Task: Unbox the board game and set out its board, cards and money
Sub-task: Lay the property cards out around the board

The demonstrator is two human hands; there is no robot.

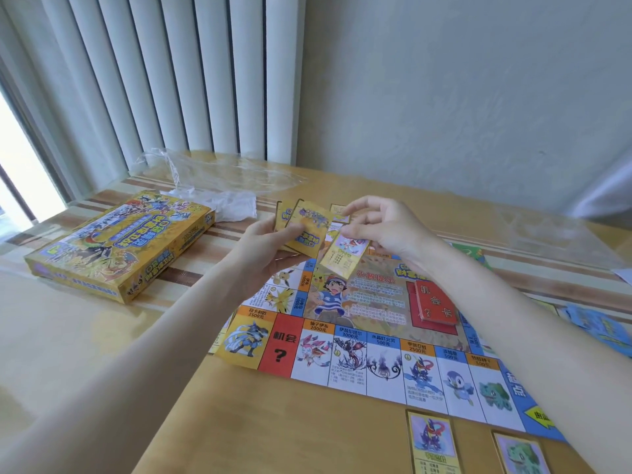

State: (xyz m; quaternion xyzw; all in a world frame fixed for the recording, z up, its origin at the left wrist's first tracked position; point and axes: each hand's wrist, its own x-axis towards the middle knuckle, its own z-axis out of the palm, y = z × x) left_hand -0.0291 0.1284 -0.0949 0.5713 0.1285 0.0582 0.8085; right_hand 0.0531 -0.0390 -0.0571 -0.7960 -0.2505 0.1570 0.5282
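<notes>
Plastic wrap (pixel 219 172), clear and crumpled, lies on the table (pixel 102 354) beyond the left hand, and the yellow game box (pixel 119 244) rests closed to the left of that hand, near the window blinds (pixel 171 73). Under both hands the game board (pixel 359 340) is spread flat on the table. A red stack of chance cards (pixel 436 302) sits on the board just below the right wrist. Two yellow property cards (pixel 431 443) lie face up on the table near the board edge, under the right forearm. Blue paper money (pixel 602 323) lies to the right of the right arm.

The left hand (pixel 273 248) has its fingers curled around a fanned deck of yellow cards (pixel 307 227), with the thumb on top. The right hand (pixel 383 227) pinches one single card (pixel 345 254) between thumb and fingers; this card hangs tilted, just beside the deck, above the board. Neither hand touches the board.
</notes>
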